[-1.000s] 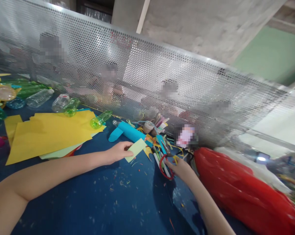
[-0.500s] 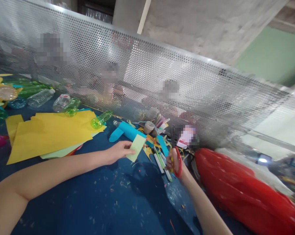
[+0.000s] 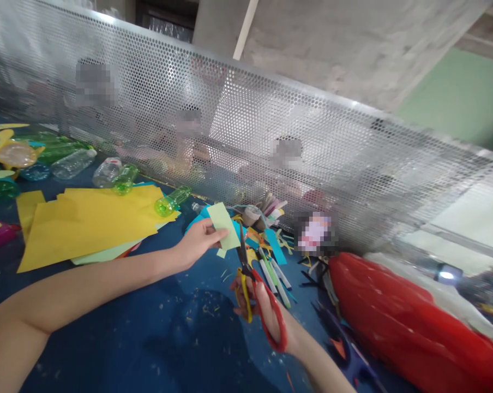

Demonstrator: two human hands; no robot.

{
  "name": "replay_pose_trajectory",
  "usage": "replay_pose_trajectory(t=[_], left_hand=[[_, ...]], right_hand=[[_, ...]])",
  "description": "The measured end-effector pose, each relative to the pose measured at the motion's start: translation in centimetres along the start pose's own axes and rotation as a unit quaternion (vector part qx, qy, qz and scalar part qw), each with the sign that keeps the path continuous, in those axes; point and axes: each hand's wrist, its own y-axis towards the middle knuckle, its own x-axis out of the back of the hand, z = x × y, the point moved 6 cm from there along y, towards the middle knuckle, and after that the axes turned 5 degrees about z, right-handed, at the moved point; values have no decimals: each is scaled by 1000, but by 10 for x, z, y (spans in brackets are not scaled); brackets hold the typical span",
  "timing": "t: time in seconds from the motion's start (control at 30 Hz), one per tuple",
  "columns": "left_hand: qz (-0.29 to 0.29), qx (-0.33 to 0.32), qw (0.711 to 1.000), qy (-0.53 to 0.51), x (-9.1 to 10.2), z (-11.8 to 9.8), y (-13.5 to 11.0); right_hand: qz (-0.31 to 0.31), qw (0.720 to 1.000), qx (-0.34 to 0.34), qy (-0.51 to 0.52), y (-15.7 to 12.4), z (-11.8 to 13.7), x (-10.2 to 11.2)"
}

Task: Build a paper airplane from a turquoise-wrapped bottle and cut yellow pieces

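My left hand [image 3: 199, 240] pinches a small light-green paper rectangle [image 3: 224, 225] and holds it up over the blue table [image 3: 156, 338]. My right hand [image 3: 266, 314] is closed in the red and yellow handles of a pair of scissors [image 3: 254, 289]. The scissor blades point up at the lower edge of the green paper, just right of my left fingers. A blue paper roll [image 3: 197, 218] lies behind the green piece, mostly hidden.
Yellow paper sheets [image 3: 86, 221] lie at the left with several plastic bottles [image 3: 107, 172] beyond them. Pens and paper scraps [image 3: 275, 262] litter the middle. A red bag [image 3: 406, 322] fills the right. A perforated metal screen [image 3: 246, 136] runs along the table's back, people dimly behind it.
My right hand picked the scissors up from the pen pile and brought them left and nearer, blades up at the paper. My left hand lifted the green paper slightly.
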Motion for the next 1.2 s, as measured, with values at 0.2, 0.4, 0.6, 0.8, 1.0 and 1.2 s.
replay_pose_trajectory(t=[0.2,0.4,0.6,0.8,1.0,1.2], left_hand=[[-6,-22,1000,12,5,0,2],[2,-17,1000,25,3,3,1],[11,-27,999,40,0,4,-1],[11,-33,999,37,1,3,0],[17,-42,998,44,0,2,0],[15,-41,997,58,0,1,0]], right_hand=[[-13,999,-3,-51,-3,-1,-1],[-8,998,-11,-65,-3,3,-1],[-2,997,3,-77,-2,7,-3],[-11,997,10,-80,-2,8,-2],[-9,997,33,-75,0,8,-2],[-18,996,40,-83,3,5,-1]])
